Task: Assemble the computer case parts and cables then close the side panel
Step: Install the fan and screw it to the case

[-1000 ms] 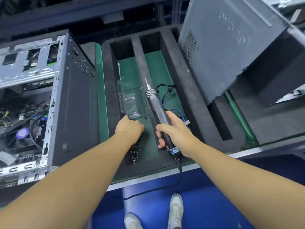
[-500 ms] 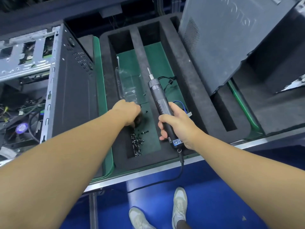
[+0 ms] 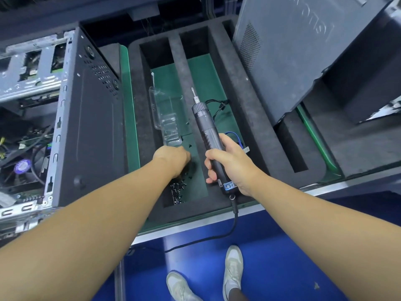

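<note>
Both hands are over the foam tray (image 3: 195,83). Right hand (image 3: 233,165) fingers grip the electric screwdriver (image 3: 205,127). Left hand (image 3: 171,158) reaches the black screws (image 3: 178,191); its fingers are hidden, state unclear.

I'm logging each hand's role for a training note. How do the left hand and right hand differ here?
The left hand reaches down into the left compartment of the foam tray, at the loose screws; the right hand is higher, over the tray's divider. The right hand grips the electric screwdriver, bit pointing away; whether the left hand holds anything is hidden. Both are bare and over the tray.
</note>
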Motion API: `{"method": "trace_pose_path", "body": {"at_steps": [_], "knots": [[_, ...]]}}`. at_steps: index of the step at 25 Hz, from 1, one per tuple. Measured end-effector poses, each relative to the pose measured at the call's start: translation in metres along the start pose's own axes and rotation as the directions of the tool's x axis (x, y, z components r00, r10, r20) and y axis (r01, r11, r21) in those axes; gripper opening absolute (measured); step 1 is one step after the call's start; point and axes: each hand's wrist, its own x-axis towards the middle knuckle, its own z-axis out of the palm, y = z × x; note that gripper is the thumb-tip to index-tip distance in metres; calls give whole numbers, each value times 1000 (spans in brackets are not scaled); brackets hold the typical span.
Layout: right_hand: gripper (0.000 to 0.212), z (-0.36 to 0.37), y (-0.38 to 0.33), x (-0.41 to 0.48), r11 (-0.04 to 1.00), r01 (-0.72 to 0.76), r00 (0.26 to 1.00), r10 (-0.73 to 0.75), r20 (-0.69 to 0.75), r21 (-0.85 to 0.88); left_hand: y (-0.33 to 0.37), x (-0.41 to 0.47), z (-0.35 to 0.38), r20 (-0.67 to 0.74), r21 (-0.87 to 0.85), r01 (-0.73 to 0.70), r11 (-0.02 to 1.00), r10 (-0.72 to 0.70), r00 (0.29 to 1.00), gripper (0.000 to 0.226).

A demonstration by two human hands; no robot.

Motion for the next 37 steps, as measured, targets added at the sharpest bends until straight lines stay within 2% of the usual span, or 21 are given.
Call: {"method": "trace_pose_path", "body": {"at_steps": [3,5,8,10,12,13,14,17,21,23,24,25,27,28,31,33,35,37], "knots": [[24,1,0,0,1000,5,1000,-5,0,-13,3,-6,-2,0,-171,37,985,-37,999,40],[24,1,-1,0,1000,8,1000,-8,-1,-19,1,-9,-12,-27,-339,33,940,-45,999,29],[26,1,-1,0,1000,8,1000,-8,-4,-30,-8,-17,-26,-173,-570,-27,821,-87,981,10],[27,3,-3,-2,997,11,1000,-12,-12,-77,-12,-30,-26,-277,-744,-71,664,-211,937,8],[27,9,-6,-5,988,18,999,-22,-26,-153,-14,-48,-21,-303,-895,-128,427,-371,878,16],[28,12,-7,-7,981,20,999,-27,-35,-192,-14,-56,-17,-305,-923,-155,352,-421,854,17],[30,14,-7,-8,975,20,998,-31,-47,-223,-12,-62,-13,-308,-930,-168,328,-442,842,17],[32,25,1,-15,965,12,996,-34,-78,-264,-5,-85,5,-369,-898,-197,394,-428,825,13],[23,40,10,-23,945,48,983,-103,-154,-324,-3,-118,42,-554,-739,-316,595,-270,788,24],[18,42,14,-26,925,78,967,-161,-198,-373,4,-126,57,-603,-718,-381,582,-247,759,27],[18,44,17,-28,909,94,960,-190,-204,-405,7,-129,63,-608,-745,-409,527,-282,743,27],[18,46,21,-31,899,105,956,-209,-204,-426,8,-130,67,-580,-798,-425,427,-352,735,27],[15,50,24,-37,908,131,957,-221,-190,-398,7,-130,70,-442,-885,-453,111,-512,737,25],[14,51,27,-43,921,141,959,-218,-181,-364,7,-129,71,-379,-881,-472,-41,-536,754,23],[28,55,44,-65,950,176,973,-208,-102,-257,16,-133,74,-353,-775,-535,-337,-472,808,18],[31,66,58,-75,965,176,981,-189,-47,-195,20,-144,71,-264,-649,-508,-566,-458,849,12],[35,79,61,-82,967,163,986,-165,3,-195,15,-153,61,-131,-542,-444,-714,-450,883,11],[40,89,51,-91,961,161,987,-150,64,-224,10,-162,49,-67,-470,-415,-779,-438,897,18]]}}
